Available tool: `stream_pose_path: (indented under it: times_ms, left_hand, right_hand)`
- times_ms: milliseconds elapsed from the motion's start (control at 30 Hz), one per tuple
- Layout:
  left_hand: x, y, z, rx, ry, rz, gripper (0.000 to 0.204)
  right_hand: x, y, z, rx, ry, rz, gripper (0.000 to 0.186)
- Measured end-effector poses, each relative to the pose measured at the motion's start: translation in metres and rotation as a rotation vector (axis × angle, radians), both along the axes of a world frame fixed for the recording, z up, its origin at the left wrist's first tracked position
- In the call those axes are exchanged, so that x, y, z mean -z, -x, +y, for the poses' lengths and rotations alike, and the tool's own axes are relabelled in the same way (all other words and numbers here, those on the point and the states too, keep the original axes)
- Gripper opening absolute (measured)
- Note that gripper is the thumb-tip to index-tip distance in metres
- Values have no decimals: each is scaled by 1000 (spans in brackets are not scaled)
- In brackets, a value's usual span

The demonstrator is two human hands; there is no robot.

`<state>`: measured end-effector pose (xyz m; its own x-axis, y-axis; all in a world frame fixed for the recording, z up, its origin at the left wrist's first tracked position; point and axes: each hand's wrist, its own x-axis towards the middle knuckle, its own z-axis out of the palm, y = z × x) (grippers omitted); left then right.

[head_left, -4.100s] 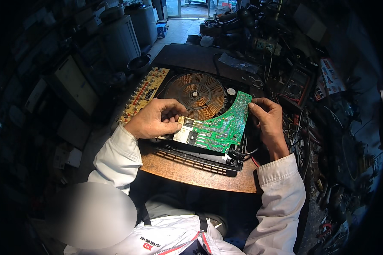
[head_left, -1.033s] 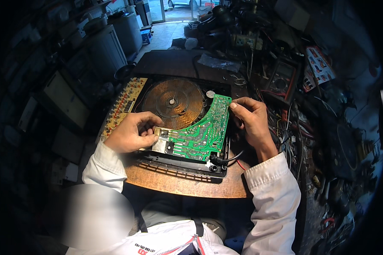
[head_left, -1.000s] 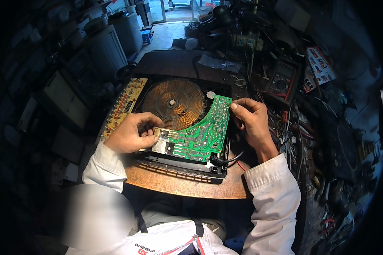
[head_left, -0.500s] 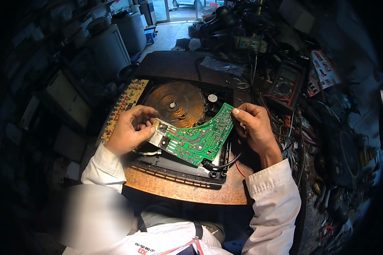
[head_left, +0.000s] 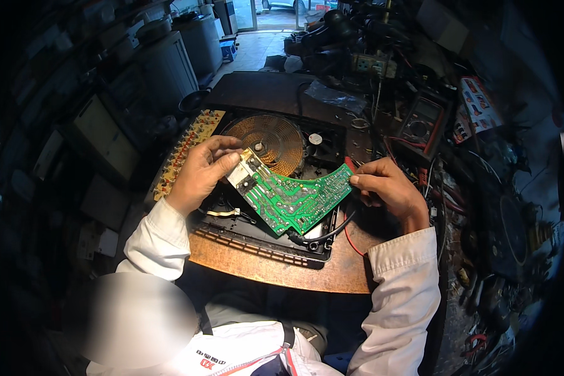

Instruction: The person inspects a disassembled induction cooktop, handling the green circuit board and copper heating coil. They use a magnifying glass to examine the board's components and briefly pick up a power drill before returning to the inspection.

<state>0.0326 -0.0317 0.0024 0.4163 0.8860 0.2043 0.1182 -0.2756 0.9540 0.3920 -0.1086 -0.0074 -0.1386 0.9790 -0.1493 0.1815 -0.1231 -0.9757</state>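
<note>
My left hand (head_left: 203, 169) grips the silver-metal left end of a green circuit board (head_left: 294, 200) between thumb and fingers. My right hand (head_left: 385, 191) pinches the board's right tip. The board is held at a slant over the opened black housing (head_left: 263, 253), partly covering it. Behind it sit a round copper coil (head_left: 276, 138) and a black fan (head_left: 324, 149). A yellow board (head_left: 182, 150) with small buttons lies along the housing's left. A black cable (head_left: 332, 232) runs from the green board's lower corner, near a red wire (head_left: 351, 244).
The housing rests on a worn wooden table (head_left: 232, 264). At the right are a multimeter (head_left: 423, 119), a tangle of wires (head_left: 445, 203) and printed card packaging (head_left: 475, 106). A plastic bag (head_left: 332, 94) lies toward the back. A dark pan (head_left: 193, 100) stands at back left.
The board has turned, its left end rising away from me with my left hand and its right tip moving rightward and down with my right hand. More of the housing's lower left shows.
</note>
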Motion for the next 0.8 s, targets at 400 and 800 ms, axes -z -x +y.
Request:
stream_pose_path:
  times_ms: [400, 800]
  left_hand:
    - [-8, 17, 13, 75, 190, -103, 53]
    - [2, 1, 10, -9, 104, -154, 50]
  right_hand:
    - [-3, 6, -2, -69, 6, -37, 26]
    - [-10, 25, -10, -382, -113, -283, 31]
